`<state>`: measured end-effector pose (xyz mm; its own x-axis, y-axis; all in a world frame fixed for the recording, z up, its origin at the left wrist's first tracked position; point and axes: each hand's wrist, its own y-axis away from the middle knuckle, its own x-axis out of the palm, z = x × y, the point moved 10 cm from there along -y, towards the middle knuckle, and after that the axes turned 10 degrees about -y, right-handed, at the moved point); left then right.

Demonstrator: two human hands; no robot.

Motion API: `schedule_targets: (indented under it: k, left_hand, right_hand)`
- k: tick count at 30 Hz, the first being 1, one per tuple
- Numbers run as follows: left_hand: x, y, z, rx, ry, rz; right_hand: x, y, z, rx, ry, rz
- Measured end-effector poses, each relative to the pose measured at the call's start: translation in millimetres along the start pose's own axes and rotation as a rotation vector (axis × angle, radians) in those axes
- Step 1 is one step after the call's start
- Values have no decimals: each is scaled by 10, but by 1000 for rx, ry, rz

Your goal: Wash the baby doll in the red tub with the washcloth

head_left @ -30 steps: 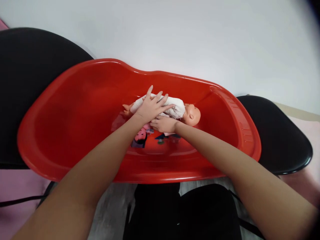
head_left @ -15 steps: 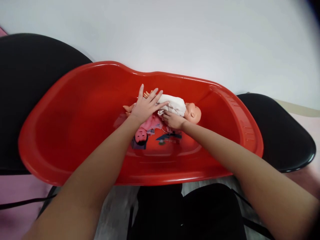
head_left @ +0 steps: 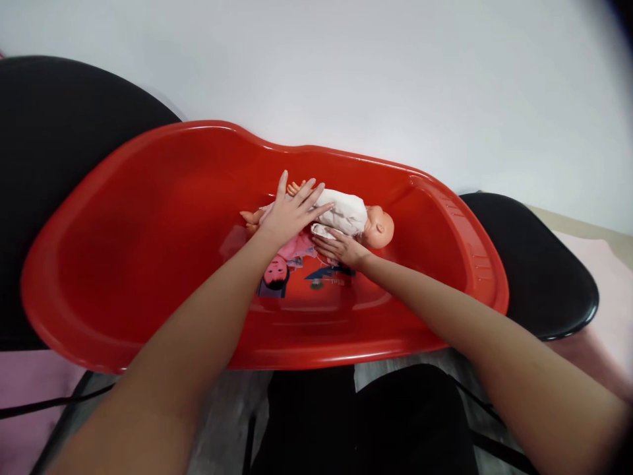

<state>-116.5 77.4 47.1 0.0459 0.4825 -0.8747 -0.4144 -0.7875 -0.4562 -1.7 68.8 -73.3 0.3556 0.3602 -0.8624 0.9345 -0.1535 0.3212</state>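
Observation:
A baby doll point(head_left: 380, 227) in a white top point(head_left: 341, 208) lies in a red plastic baby bathtub point(head_left: 123, 218), its head to the right and its feet to the left. My left hand point(head_left: 291, 214) rests over the doll's lower body with its fingers spread. On the near side of the doll, my right hand point(head_left: 341, 249) lies against the white sleeve, fingers stretched out. Part of the doll's middle is hidden under my left hand. A printed picture of a child point(head_left: 277, 272) shows on the tub floor below my hands.
Black chair seats stand at either side, one on the left point(head_left: 74, 132) and one on the right point(head_left: 539, 264), seemingly under the tub's ends. A pale wall point(head_left: 346, 72) rises behind the tub. My dark-clothed legs point(head_left: 366, 422) are in front of it.
My right hand has slid slightly down toward the near side of the sleeve, its fingers more stretched. My left hand stays over the doll. The view has shifted a little.

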Motion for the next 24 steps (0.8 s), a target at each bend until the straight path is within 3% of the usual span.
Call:
schedule_targets:
  k: [5, 11, 14, 16, 19, 24]
  left_hand:
    - [33, -2, -45, 6, -9, 56]
    - [4, -12, -70, -13, -43, 58]
    - [27, 6, -80, -1, -77, 52]
    - [43, 22, -86, 13, -90, 53]
    - [27, 37, -82, 19, -87, 41]
    - [-83, 33, -78, 8, -18, 23]
  right_hand:
    - [-47, -445, -162, 83, -98, 13]
    - [-410, -882, -181, 25, -539, -169]
    - [-495, -1023, -318, 112, -633, -240]
    - [-502, -989, -408, 176, -654, -268]
    - [-428, -722, -459, 209, -636, -242]
    - [-94, 22, -341, 92, -499, -25]
